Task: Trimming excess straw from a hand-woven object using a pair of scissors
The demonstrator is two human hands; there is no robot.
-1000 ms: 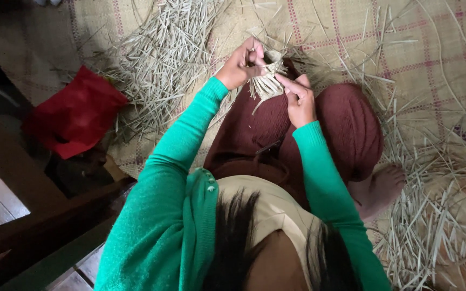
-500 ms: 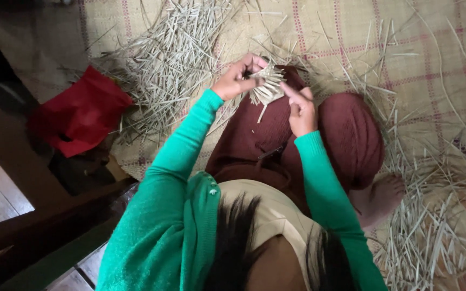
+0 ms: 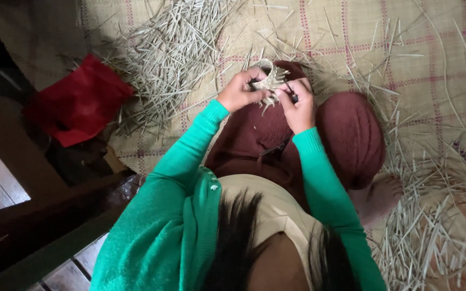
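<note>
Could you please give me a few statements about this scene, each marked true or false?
1. Both hands hold a small woven straw piece above the lap. True.
2. The left hand rests flat on the mat. False: it grips the straw piece.
3. A red cloth lies on the person's left side, beside a straw pile. True.
4. The right hand holds a thin dark tool against the straw piece. True.
5. The sleeves are blue. False: the sleeves are green.
6. The mat is plain white. False: the mat is tan with reddish checked lines.
</note>
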